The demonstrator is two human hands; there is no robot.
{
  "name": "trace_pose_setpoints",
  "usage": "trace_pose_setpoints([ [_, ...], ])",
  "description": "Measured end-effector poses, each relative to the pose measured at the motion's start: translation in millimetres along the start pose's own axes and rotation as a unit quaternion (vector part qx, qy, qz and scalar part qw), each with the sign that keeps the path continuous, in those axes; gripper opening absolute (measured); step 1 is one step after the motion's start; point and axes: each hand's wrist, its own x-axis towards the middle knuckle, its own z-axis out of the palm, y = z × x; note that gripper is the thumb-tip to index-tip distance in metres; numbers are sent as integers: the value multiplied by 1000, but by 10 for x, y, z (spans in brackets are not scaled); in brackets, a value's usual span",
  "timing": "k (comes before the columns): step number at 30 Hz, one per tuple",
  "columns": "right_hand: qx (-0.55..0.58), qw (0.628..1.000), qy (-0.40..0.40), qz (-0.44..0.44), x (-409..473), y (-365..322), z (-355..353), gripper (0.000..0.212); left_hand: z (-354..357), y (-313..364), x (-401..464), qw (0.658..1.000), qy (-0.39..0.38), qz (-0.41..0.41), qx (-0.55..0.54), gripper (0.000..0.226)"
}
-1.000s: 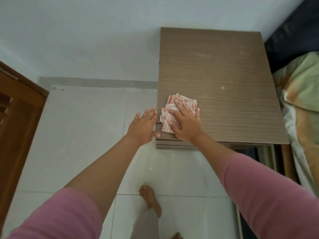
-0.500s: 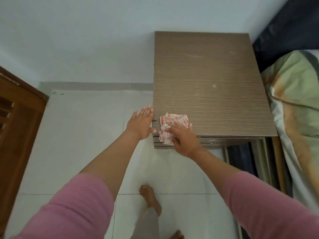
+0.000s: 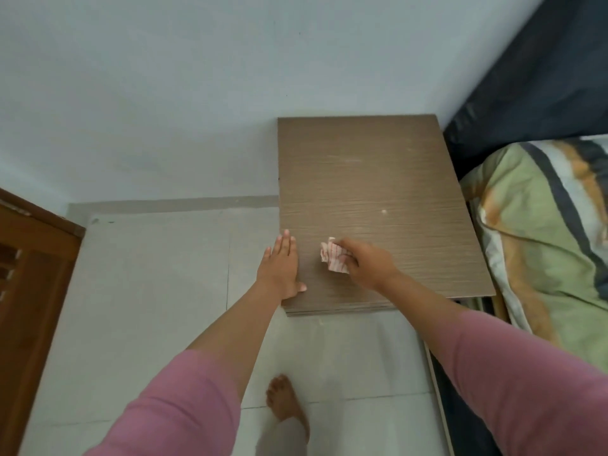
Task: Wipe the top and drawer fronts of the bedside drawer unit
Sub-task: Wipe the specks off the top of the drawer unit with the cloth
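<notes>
The bedside drawer unit (image 3: 378, 179) has a brown wood-grain top with pale dusty smears, seen from above against the wall. Its drawer fronts show only as thin edges at the near side. My right hand (image 3: 370, 266) grips a bunched red-and-white checked cloth (image 3: 333, 258) near the top's front left part. My left hand (image 3: 283, 264) lies flat with fingers together on the top's left edge, thumb on the surface, holding nothing.
A bed with a green, orange and dark striped cover (image 3: 543, 232) and a dark headboard (image 3: 533, 77) stands right of the unit. A brown wooden door (image 3: 29, 291) is at the left. White floor tiles (image 3: 148, 291) lie below, with my bare foot (image 3: 284, 403).
My right hand pulled the cloth to the front edge, then bunched it and brought it back onto the top. The view has pulled back from the unit. My left hand stays at the left edge.
</notes>
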Motion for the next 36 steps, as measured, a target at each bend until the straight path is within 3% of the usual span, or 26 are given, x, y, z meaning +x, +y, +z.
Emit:
trace_pose_setpoints([
  [7, 52, 994, 92, -17, 714, 155, -202, 44, -346, 65, 636, 999, 20, 10, -26, 125],
  [12, 64, 991, 104, -63, 1445, 312, -420, 45, -634, 86, 1259, 999, 27, 16, -44, 141],
  [21, 43, 984, 96, -143, 2969, 520, -665, 46, -550, 90, 1880, 987, 162, 0, -24, 117],
  [28, -65, 985, 12, -162, 3623, 282, -346, 46, -558, 33, 1962, 988, 156, -1, -17, 116],
  [36, -80, 991, 33, -106, 3526, 507, -312, 50, -579, 34, 1969, 990, 137, -12, -11, 116],
])
